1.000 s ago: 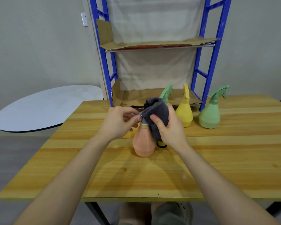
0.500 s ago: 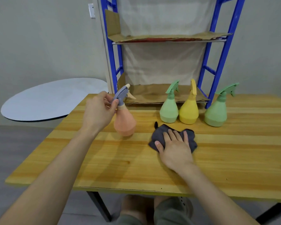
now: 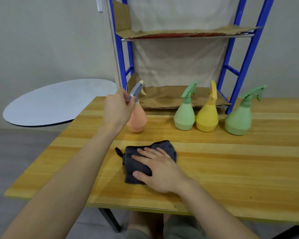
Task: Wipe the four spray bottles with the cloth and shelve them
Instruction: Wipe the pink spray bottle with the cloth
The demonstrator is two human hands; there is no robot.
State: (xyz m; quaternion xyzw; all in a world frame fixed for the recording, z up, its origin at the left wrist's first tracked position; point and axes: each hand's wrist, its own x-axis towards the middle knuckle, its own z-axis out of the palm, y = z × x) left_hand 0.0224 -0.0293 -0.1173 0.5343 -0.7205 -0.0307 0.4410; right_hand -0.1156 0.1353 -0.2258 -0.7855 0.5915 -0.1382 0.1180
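At the wooden bench [image 3: 231,169] by the blue metal rack [image 3: 245,54], our left hand [image 3: 116,109] pinched the peach plastic spray bottle [image 3: 137,120] by its grey trigger, our right hand [image 3: 160,168] lay spread on the dark grey cloth [image 3: 133,163]; we judged that thin grip might drop it.

Table [image 3: 231,169] bears cloth [image 3: 133,166]; left green bottle [image 3: 184,118], yellow bottle [image 3: 207,119], right green bottle [image 3: 238,121] upright.

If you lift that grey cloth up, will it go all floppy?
Probably floppy: the grey cloth lies folded and rumpled under the right hand. Likely light, as it looks like soft fabric. It lies flat on the table, so it shouldn't roll.
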